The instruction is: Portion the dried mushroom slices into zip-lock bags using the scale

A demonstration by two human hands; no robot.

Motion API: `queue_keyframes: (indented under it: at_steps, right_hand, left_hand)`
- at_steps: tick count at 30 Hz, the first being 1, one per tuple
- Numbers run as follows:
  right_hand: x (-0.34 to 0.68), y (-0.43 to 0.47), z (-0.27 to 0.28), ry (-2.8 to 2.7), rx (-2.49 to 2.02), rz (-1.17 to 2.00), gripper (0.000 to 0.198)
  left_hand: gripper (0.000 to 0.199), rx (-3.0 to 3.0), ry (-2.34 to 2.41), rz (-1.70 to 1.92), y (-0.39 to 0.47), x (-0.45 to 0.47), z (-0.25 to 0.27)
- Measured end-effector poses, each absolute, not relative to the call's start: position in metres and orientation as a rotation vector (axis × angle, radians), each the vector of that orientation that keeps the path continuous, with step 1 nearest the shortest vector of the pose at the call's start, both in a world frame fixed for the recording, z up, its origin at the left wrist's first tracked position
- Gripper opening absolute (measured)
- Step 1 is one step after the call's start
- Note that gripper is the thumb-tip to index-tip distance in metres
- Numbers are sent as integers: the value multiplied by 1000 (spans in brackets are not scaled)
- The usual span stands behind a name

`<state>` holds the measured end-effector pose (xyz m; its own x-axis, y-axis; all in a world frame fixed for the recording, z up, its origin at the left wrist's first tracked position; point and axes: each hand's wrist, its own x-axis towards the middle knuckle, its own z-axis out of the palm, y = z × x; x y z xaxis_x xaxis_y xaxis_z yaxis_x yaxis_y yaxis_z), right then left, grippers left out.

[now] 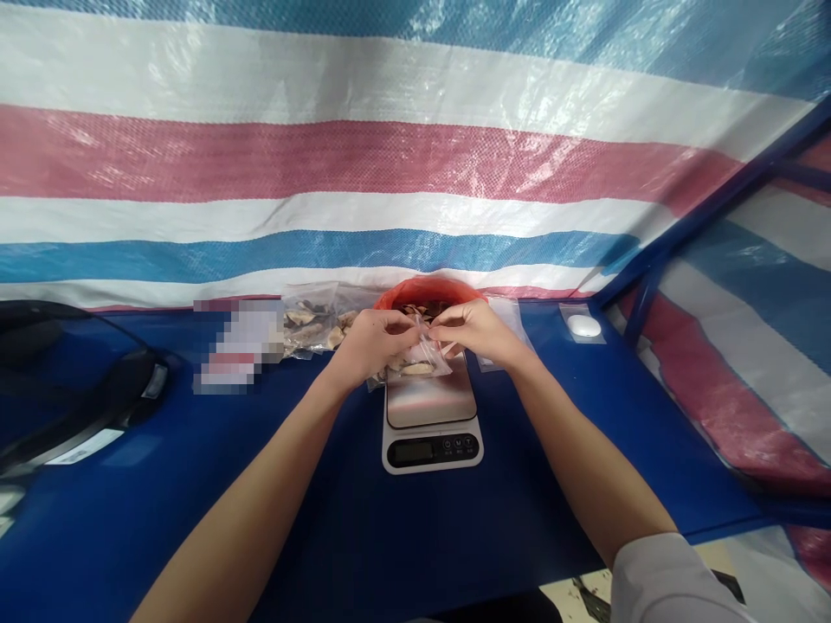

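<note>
Both my hands pinch a small clear plastic bag [421, 356] near its top, over the far part of a digital kitchen scale [432, 407]. My left hand [373, 344] grips it from the left, fingers closed. From the right, my right hand [477, 330] pinches it with thumb and fingertips. Pale dried slices show inside the bag. Just behind my hands is a red plastic bag [425, 289], its mouth wide, with brownish dried pieces in it. The scale's display [414, 452] looks dark, and I cannot read any figure on it.
Filled clear bags [312, 324] of dried slices lie left of my hands, beside a blurred-out packet [237, 346]. Flat clear bags [510, 324] lie to the right, and a white oval object [584, 326] sits farther right. A black strapped item [130, 389] occupies the left of the blue table [351, 536].
</note>
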<state>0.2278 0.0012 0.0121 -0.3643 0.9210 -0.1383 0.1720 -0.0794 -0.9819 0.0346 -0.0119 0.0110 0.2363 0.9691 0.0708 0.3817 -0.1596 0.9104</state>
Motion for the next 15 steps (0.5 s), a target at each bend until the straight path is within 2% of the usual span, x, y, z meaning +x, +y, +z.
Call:
queue_keyframes:
  at_steps: [10,15]
  right_hand:
    - [234,5,9,-1565,-1267,1324,10]
    - [229,0,11,-1672,-1213,1335,11]
  left_hand:
    - [20,1791,1349,839,-10,24,15]
    - [32,1868,1412,846,-15,32,17]
